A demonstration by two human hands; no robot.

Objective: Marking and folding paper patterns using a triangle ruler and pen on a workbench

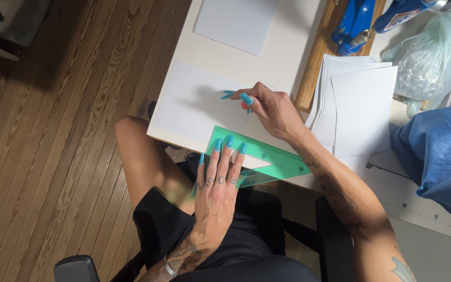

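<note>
Green translucent plastic forms the set square [267, 156], which lies at the near edge of the white table [288, 47], partly overhanging it. The left hand [216, 193] lies flat on the set square, fingers spread and extended, pinning it down; nothing is gripped. The right hand [270, 107] is closed in a pinch on a small orange marking tool [244, 105], its tip at the sheet of white paper [199, 102] just beyond the set square's far edge. The tool is mostly hidden by the fingers, so its exact type cannot be determined.

To mark well here, as a judgement: keep the left-hand pressure even across the set square so it does not pivot, since the overhanging corner has no support. Hold the tool tip tight against the straight edge and keep its angle constant. Keep the long nails clear of the line.

A stack of white sheets [356, 104] lies to the right, a wooden board [317, 57] beyond it, and blue fabric [439, 156] at far right.
</note>
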